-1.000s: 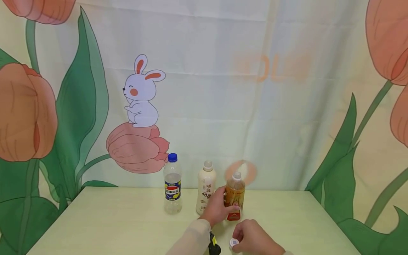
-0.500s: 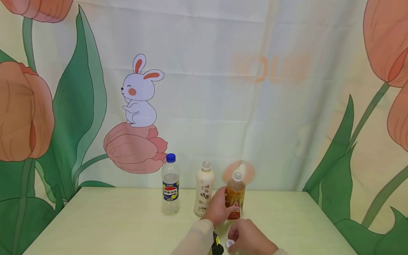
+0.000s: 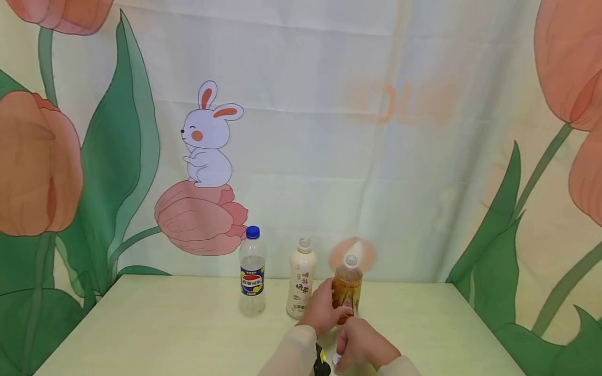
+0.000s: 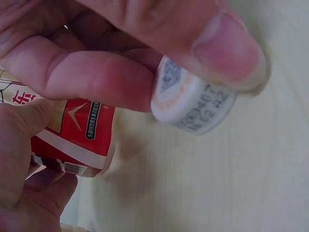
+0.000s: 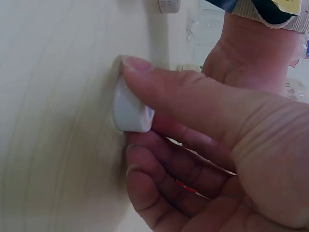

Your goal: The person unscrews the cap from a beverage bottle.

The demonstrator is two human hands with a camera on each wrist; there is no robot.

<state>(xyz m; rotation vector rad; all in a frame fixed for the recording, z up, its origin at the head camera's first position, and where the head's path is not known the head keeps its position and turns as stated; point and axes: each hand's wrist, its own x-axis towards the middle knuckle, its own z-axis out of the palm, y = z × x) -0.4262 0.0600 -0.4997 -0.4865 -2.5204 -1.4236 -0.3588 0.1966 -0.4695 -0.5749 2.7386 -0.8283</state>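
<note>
In the head view my left hand [image 3: 322,308] grips an uncapped bottle of amber drink [image 3: 348,287] with a red and gold label, upright on the table. The left wrist view shows my fingers around the lower part of its red label [image 4: 77,130]. Just in front of that bottle, my right hand [image 3: 369,342] pinches a white bottle cap [image 4: 193,99] between thumb and finger, close to the tabletop. The cap's printed top faces the left wrist camera; its plain white side [image 5: 129,108] appears in the right wrist view.
Left of the held bottle stands an uncapped milk-tea bottle [image 3: 301,284]. Farther left is a clear cola bottle [image 3: 252,282] with a blue cap. A second white cap [image 5: 169,5] lies on the table [image 3: 164,318]. A printed curtain [image 3: 301,156] hangs behind the table.
My right hand has shifted slightly toward the held bottle and now covers more of the white cap in the head view. My left hand keeps its grip on the bottle.
</note>
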